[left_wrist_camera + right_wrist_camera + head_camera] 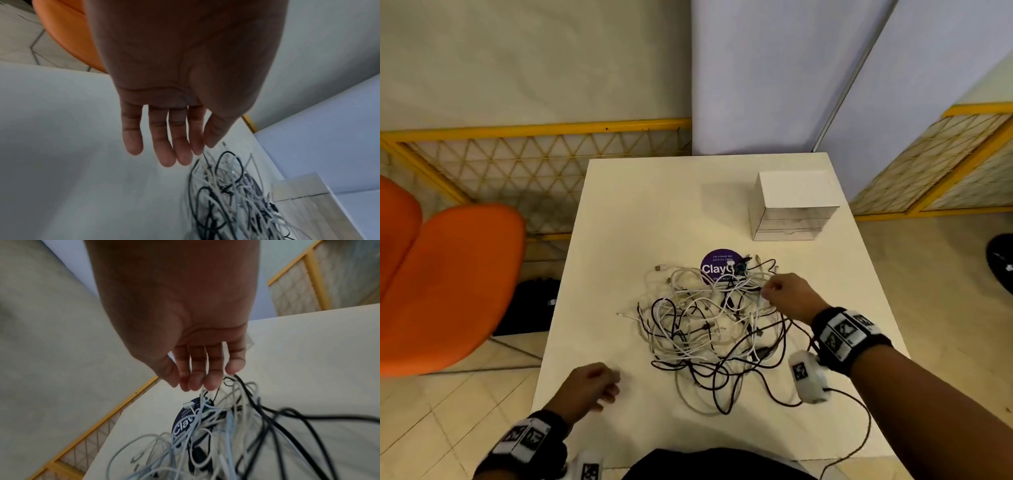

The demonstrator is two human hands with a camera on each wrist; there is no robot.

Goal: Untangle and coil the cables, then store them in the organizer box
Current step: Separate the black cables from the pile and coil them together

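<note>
A tangle of white and black cables (712, 322) lies in a loose heap on the middle of the white table (640, 212). The white organizer box (794, 205), with its drawers closed, stands at the far right of the table. My right hand (767, 291) reaches into the heap's far right edge, where its nearly straight fingertips (213, 384) touch the top strands (232, 379). I see no finger curled round a strand. My left hand (609, 390) hovers over bare table at the front left, clear of the cables. Its fingers (166, 155) hang relaxed and hold nothing.
A round purple sticker (717, 263) shows under the heap's far side. Two orange chairs (448, 284) stand left of the table, with a black bag (530, 305) on the floor beside it. A yellow lattice railing (534, 150) runs behind. Bare tabletop lies left of and beyond the heap.
</note>
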